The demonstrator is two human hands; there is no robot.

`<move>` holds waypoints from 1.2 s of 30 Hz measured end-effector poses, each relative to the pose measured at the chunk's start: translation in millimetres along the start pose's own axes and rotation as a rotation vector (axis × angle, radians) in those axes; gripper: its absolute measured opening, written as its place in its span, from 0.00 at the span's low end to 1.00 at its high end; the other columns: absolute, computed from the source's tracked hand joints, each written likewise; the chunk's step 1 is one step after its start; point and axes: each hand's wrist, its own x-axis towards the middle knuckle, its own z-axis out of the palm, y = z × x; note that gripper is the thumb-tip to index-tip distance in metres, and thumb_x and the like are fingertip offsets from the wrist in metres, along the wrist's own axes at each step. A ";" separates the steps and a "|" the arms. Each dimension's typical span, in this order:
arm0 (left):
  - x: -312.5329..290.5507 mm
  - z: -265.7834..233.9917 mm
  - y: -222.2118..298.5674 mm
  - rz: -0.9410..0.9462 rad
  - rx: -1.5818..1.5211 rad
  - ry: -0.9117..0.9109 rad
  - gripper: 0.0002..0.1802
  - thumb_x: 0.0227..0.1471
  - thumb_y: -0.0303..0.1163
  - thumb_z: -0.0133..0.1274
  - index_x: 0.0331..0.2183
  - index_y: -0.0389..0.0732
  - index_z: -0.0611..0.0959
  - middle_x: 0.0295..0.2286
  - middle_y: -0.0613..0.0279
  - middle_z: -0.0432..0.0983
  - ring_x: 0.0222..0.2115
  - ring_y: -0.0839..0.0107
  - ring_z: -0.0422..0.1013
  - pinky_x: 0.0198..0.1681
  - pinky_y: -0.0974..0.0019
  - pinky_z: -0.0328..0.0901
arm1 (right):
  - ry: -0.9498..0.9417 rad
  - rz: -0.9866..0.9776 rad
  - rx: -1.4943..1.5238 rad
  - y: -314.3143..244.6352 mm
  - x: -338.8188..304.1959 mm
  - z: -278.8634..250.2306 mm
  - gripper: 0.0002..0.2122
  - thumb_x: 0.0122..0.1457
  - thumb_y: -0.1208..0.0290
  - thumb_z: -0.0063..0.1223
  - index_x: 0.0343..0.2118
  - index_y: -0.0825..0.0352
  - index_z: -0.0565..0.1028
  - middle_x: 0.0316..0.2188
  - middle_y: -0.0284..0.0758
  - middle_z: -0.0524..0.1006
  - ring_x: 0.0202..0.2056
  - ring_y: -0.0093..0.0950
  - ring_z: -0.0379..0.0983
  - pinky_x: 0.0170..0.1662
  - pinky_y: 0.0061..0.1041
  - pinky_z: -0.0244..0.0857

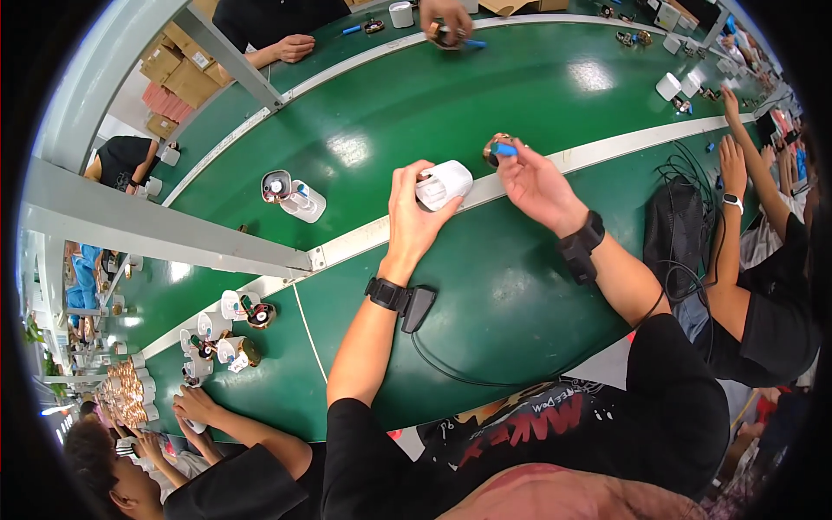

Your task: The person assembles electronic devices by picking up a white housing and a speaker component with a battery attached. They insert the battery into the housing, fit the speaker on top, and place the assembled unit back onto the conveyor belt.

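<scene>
My left hand (411, 210) is wrapped round a white plastic housing (449, 182), its hollow side partly showing, above the pale rail of the green bench. To the right, my right hand (544, 189) pinches a small part with a blue cylinder (503, 150) and a copper-coloured round piece (491, 144) beside it. This part is a short way from the housing, not touching it. A black wrist strap with a box and a cable sits on each of my wrists.
On the green belt (381, 113) stand a white housing (307, 203) and an assembly with a round top (276, 185). A grey metal post (173, 212) crosses at left. Several housings with wired parts (227, 334) lie by a co-worker at lower left. A black bag (676, 230) with cables lies right.
</scene>
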 end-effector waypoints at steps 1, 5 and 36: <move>-1.4 1.4 1.7 -0.010 -0.053 -0.038 0.31 0.35 0.24 0.67 0.45 0.40 0.74 0.39 0.53 0.67 0.42 0.58 0.69 0.48 0.60 0.67 | 0.000 -0.026 -0.097 8.1 -1.1 -2.0 0.05 0.65 0.72 0.46 0.41 0.65 0.72 0.38 0.31 0.73 0.36 0.21 0.67 0.43 0.21 0.64; -1.1 2.2 2.3 0.044 -0.065 -0.097 0.33 0.34 0.22 0.67 0.46 0.42 0.75 0.41 0.57 0.65 0.45 0.60 0.67 0.50 0.60 0.66 | 0.020 -0.109 -0.333 24.0 -2.0 -11.0 0.04 0.65 0.72 0.47 0.39 0.64 0.71 0.43 0.34 0.74 0.39 0.23 0.68 0.47 0.23 0.64; -2.9 8.3 9.9 -0.113 -0.253 -0.471 0.36 0.33 0.22 0.67 0.49 0.38 0.74 0.44 0.56 0.72 0.48 0.66 0.70 0.56 0.62 0.63 | -0.153 -0.753 -1.460 17.5 -11.5 11.8 0.08 0.58 0.82 0.53 0.40 0.71 0.79 0.42 0.40 0.80 0.45 0.29 0.77 0.50 0.26 0.71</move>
